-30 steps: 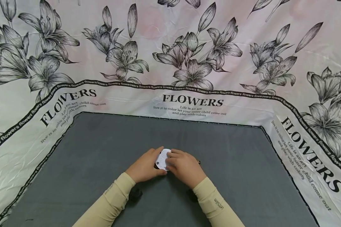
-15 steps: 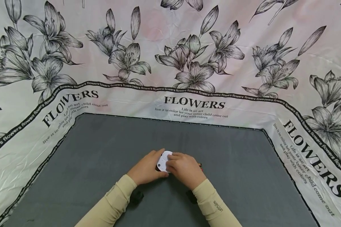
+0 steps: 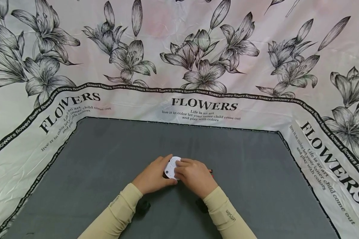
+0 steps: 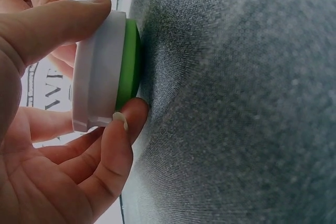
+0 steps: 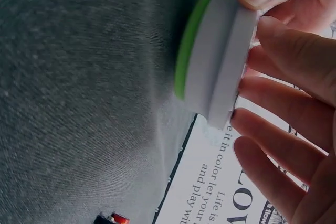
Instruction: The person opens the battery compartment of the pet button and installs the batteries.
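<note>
Between my hands is a round white plastic device (image 3: 171, 169), its face dotted with small holes in the head view. The left wrist view shows it edge-on, with a white casing (image 4: 97, 72) and a green rounded part (image 4: 128, 66) toward the cloth. My left hand (image 3: 154, 176) grips its rim between thumb and fingers. My right hand (image 3: 195, 176) touches the perforated face with its fingertips; in the right wrist view those fingers (image 5: 283, 98) look extended and spread, and the spot under the thumb tip is hard to make out.
A small red-and-black item (image 5: 119, 217), perhaps a battery, lies on the grey cloth (image 3: 107, 159) beyond my right hand. Dark objects (image 3: 142, 206) sit under both wrists. A white floral-printed border (image 3: 203, 113) surrounds the grey area.
Both hands stay in nearly the same place on the device. The head view shifts slightly, and the red-and-black item shows a bit more beside my right hand than a second ago.
</note>
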Available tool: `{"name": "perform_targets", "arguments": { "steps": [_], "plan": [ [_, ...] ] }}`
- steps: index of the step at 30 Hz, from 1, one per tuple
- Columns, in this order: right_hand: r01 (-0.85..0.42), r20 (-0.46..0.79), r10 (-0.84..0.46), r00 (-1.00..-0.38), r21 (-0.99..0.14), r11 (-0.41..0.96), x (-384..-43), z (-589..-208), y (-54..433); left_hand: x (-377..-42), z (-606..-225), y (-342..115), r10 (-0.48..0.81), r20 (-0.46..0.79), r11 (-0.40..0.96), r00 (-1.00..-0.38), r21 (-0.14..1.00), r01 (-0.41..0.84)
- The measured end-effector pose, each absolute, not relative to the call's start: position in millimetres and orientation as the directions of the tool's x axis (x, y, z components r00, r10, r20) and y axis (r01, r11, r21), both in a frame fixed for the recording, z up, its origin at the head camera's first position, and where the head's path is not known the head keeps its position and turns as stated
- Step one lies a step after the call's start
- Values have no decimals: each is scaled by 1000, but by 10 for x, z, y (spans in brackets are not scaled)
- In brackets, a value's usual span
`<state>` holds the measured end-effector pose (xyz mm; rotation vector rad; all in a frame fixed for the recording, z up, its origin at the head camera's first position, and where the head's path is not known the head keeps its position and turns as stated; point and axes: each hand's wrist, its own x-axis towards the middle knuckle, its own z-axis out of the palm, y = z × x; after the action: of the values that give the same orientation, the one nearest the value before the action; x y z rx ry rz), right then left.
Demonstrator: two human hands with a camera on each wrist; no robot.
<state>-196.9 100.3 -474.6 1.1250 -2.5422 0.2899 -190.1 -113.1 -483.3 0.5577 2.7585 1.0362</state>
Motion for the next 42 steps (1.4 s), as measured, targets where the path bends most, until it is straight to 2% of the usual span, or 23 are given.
{"name": "perform_targets", "arguments": {
  "steps": [9,14,20,23,30,35,42],
  "plan": [
    [-746,373,-680,-631,-50,664,-1953,-4689,1017,-1914,-4822,-1131,388,-6,706,-922,645,293],
    [-761,402,-688,-604,-32,649,-1950,-4692,993,-1918,-4823,-1135,388,9,706,-922,640,303],
    [-764,440,-699,-564,44,643,-1964,-4734,954,-1927,-4845,-1146,383,15,700,-924,647,301],
    [-760,437,-701,-564,58,647,-1963,-4742,948,-1934,-4852,-1153,384,11,692,-923,658,295],
    [-759,416,-668,-617,-90,645,-1942,-4701,1010,-1942,-4845,-1157,393,4,678,-920,674,293],
    [-750,390,-660,-642,-142,646,-1964,-4697,1043,-1938,-4824,-1151,397,9,673,-918,677,298],
    [-782,418,-701,-578,-38,622,-1959,-4749,989,-1928,-4841,-1149,387,6,670,-922,685,286]
  ]
}}
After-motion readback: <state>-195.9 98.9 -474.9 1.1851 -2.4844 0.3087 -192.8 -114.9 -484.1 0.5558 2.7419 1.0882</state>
